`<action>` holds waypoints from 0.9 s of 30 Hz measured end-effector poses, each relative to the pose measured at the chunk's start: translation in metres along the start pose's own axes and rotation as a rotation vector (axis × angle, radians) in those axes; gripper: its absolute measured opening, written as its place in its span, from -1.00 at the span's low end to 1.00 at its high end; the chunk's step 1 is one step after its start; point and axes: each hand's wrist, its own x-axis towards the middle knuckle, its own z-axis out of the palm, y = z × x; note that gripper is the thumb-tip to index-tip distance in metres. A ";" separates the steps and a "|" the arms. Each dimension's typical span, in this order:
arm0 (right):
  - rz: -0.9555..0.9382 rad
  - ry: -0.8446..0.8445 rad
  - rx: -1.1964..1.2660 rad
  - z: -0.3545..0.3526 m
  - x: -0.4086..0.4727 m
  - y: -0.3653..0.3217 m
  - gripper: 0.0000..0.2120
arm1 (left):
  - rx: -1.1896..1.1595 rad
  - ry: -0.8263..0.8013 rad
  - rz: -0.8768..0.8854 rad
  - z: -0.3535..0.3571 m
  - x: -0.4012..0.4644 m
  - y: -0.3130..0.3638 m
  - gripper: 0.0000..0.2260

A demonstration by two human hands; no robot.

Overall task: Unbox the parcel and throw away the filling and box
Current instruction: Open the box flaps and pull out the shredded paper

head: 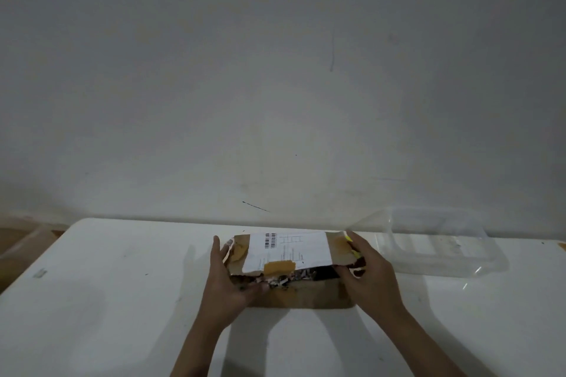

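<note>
A brown cardboard parcel box [306, 297] lies on the white table [122, 285], near its far edge. Its torn top flap [288, 249] carries a white shipping label with barcodes and a strip of brown tape, and it is lifted partly open. Shredded paper filling [284, 278] shows in the gap under the flap. My left hand [228, 278] holds the box's left end, thumb at the front opening. My right hand [364, 269] grips the flap's right edge and the box's right end. Anything else inside the box is hidden.
A clear plastic container [435, 242] sits on the table right of the box, against the grey wall [275, 70]. A small clip-like object [39, 273] lies near the table's left edge. Brown floor shows at far left.
</note>
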 end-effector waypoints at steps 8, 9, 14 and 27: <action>0.067 0.228 -0.032 0.002 0.000 -0.014 -0.70 | 0.058 -0.043 0.033 0.001 -0.004 0.007 -0.20; 0.047 0.217 -0.049 0.003 0.001 -0.014 -0.72 | 0.076 -0.043 0.038 0.001 -0.003 0.009 -0.26; -0.033 0.172 -0.039 0.005 0.004 -0.006 -0.75 | 0.154 -0.127 0.065 -0.008 0.003 0.018 -0.19; -0.190 0.008 -0.250 0.007 0.016 -0.010 -0.54 | 0.579 -0.065 0.130 -0.001 0.014 0.029 0.02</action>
